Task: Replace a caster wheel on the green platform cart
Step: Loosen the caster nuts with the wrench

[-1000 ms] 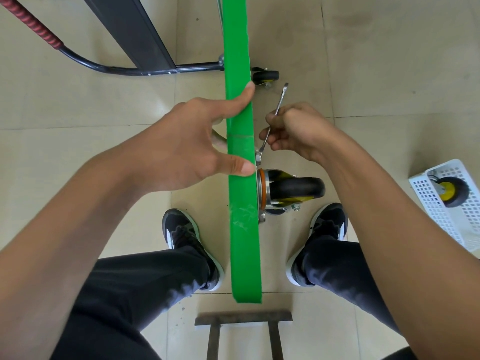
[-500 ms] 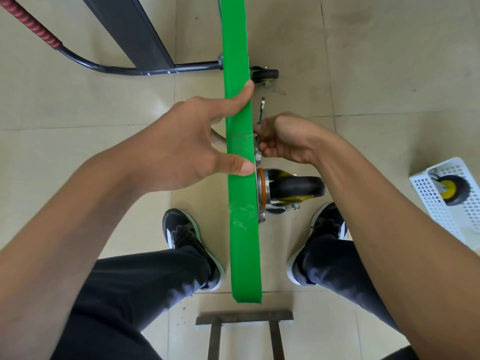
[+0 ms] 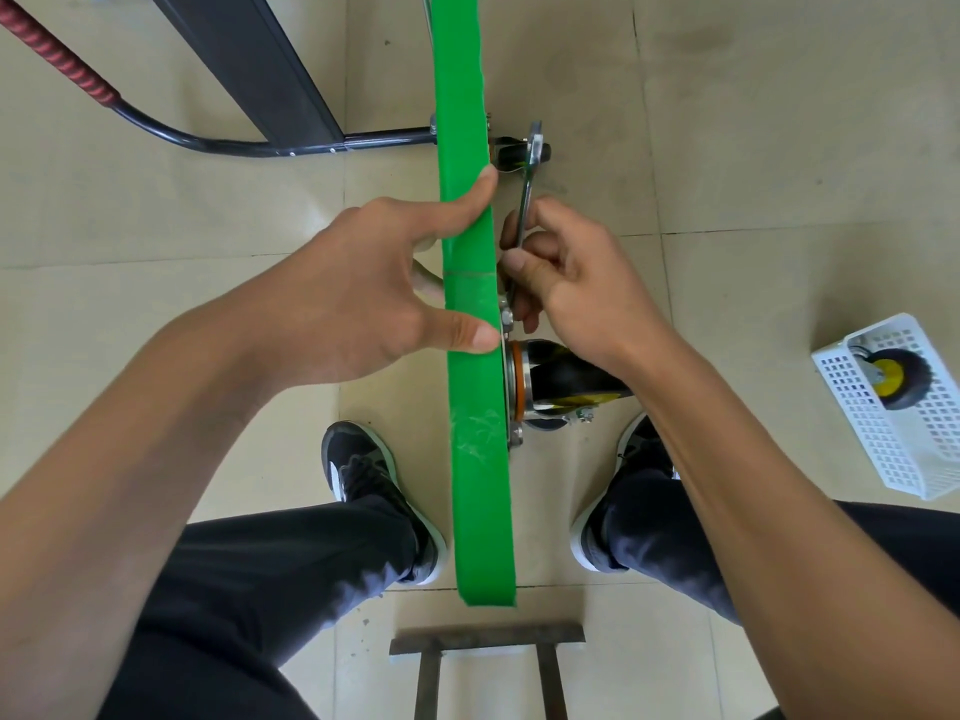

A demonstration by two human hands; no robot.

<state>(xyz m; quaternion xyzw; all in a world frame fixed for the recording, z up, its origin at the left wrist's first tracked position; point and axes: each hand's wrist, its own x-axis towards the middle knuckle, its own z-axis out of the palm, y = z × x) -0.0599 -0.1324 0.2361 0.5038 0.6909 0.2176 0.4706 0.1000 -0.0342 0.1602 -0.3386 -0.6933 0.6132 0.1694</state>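
Note:
The green platform cart [image 3: 470, 418] stands on its edge between my feet, seen edge-on. A black caster wheel [image 3: 563, 379] with an orange ring is bolted to its right face. My left hand [image 3: 363, 298] grips the green edge, index finger and thumb over the top and other fingers behind it. My right hand [image 3: 566, 293] holds a metal wrench [image 3: 525, 200] by its shaft, the lower end at the caster's mounting plate, the upper end pointing away from me. A second caster [image 3: 511, 150] sits at the cart's far end.
A white perforated basket [image 3: 914, 459] on the floor at the right holds a yellow-hubbed spare wheel [image 3: 896, 379]. The cart's black handle with a red grip [image 3: 57, 65] lies at upper left beside a dark metal beam [image 3: 260, 65]. A metal stool frame [image 3: 488, 662] is near me.
My right hand swung the wrench: it first dropped close against the cart, now it is raised with the wrench pointing up and away again. My left hand stayed put.

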